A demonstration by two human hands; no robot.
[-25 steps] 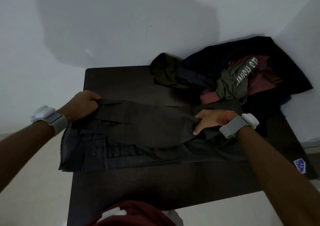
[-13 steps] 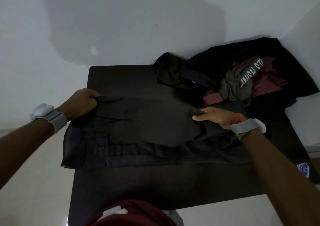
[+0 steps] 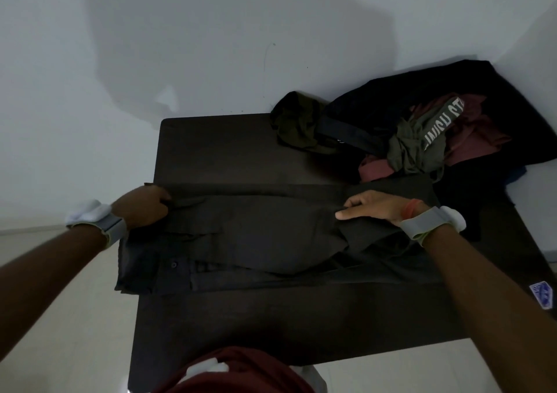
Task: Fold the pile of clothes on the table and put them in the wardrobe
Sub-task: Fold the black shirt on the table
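Note:
A pair of dark trousers [image 3: 256, 235] lies lengthwise across the dark table [image 3: 229, 148], its waist hanging over the left edge. My left hand [image 3: 144, 205] grips the waistband's far corner at the left. My right hand [image 3: 373, 207] pinches the far edge of the upper leg at the right, thumb on top of the cloth. The upper leg is stretched flat between both hands. A pile of unfolded clothes [image 3: 422, 133] sits at the table's far right corner, with black, olive, maroon and pink pieces. No wardrobe is in view.
A white wall stands behind the table and another at the right. Pale floor shows to the left and in front. A blue sticker [image 3: 541, 294] marks the table's right edge. My maroon shirt [image 3: 241, 371] shows at the bottom.
Both hands have carried the far edge of the upper trouser leg away from me, pulling it straight. The right hand shifted to the right along the leg.

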